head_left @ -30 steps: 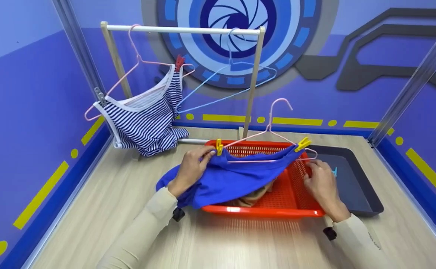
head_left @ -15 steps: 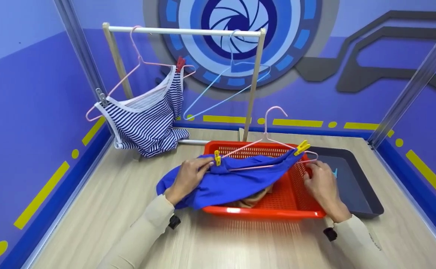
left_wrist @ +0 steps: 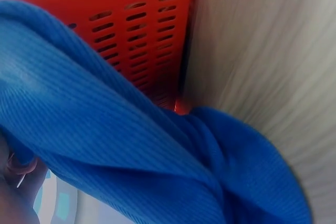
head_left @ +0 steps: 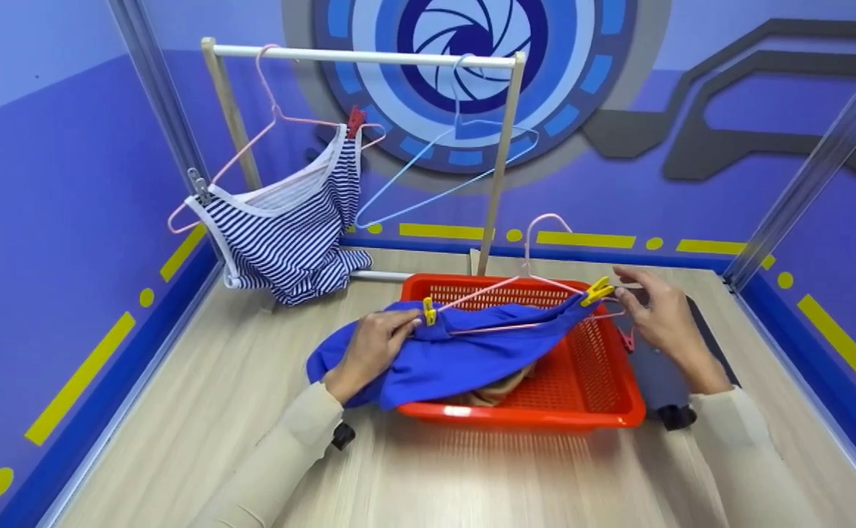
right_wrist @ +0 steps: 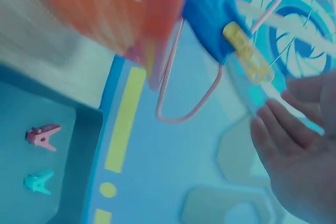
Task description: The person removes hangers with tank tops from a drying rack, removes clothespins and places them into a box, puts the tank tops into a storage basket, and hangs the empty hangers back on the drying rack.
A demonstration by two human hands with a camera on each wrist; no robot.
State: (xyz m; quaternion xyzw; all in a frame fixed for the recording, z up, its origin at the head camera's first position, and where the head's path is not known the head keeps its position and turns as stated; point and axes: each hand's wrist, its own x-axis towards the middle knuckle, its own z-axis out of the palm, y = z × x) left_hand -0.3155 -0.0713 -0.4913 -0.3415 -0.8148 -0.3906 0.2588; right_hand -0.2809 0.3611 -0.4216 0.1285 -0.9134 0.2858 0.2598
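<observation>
A blue garment (head_left: 464,359) lies over the red basket (head_left: 545,418), clipped to a pink hanger (head_left: 527,246) by a yellow clip (head_left: 429,312) at its left and another yellow clip (head_left: 598,291) at its right. My left hand (head_left: 372,348) pinches the garment's edge beside the left clip; in the left wrist view the blue cloth (left_wrist: 115,114) covers most of that hand. Close to the right clip is my right hand (head_left: 666,323), its fingers extended. In the right wrist view that hand (right_wrist: 299,140) stands just apart from the yellow clip (right_wrist: 248,53) and holds nothing.
On the rack (head_left: 361,56) behind hang a striped top (head_left: 281,227) on a pink hanger and a bare blue hanger (head_left: 428,196). Right of the basket, a dark tray (head_left: 714,345) holds a pink clip (right_wrist: 43,137) and a teal clip (right_wrist: 38,182). Brown cloth (head_left: 497,389) lies inside the basket.
My right hand has left the hanger's right end and the basket's edge, moving up and right beside the yellow clip. The hanger's left side has dropped slightly; my left hand keeps its pinch.
</observation>
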